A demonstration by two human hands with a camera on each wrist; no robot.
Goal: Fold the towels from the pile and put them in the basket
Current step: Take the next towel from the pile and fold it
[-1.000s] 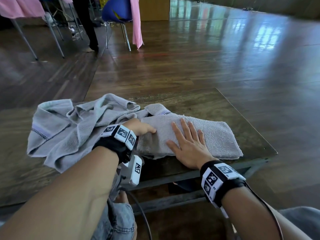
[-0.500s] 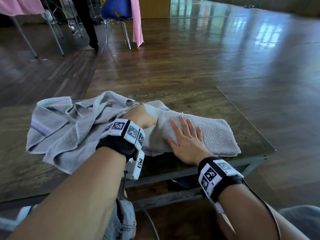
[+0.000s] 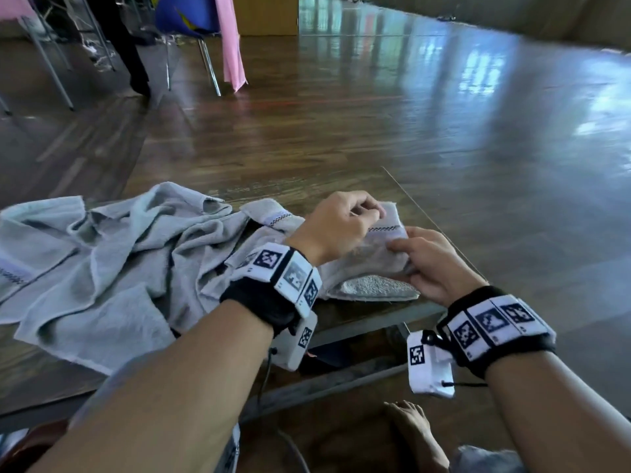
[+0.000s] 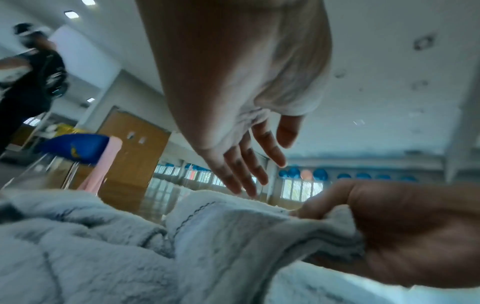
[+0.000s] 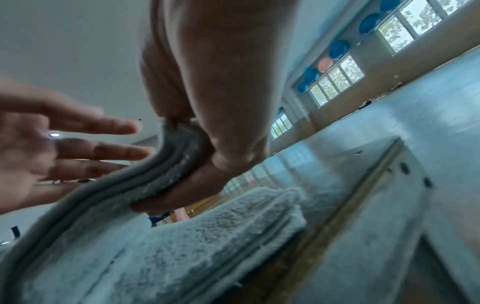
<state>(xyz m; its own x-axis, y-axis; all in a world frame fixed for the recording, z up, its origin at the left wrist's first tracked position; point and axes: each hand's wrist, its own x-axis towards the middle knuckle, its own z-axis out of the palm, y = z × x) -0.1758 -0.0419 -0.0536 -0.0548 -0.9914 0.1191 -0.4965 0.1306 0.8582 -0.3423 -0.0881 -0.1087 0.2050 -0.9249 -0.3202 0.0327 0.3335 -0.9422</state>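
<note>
Towel (image 3: 368, 288), grey and partly folded, is lying at the near right edge of the wooden table (image 3: 341, 186), its upper layers being lifted off the lower fold. Right hand (image 3: 433, 264) is pinching the raised stack between thumb and curled fingers. Left hand (image 3: 338, 227) is hovering just beside it over the stitched hem; the wrist views are showing its fingers straight and holding nothing. Farther left, a crumpled pile (image 3: 112, 261) of grey towels is sprawling across the tabletop. No basket is appearing in any view.

Nubby terry-cloth towel (image 3: 368, 288), glossy wooden floor (image 3: 375, 107)
</note>
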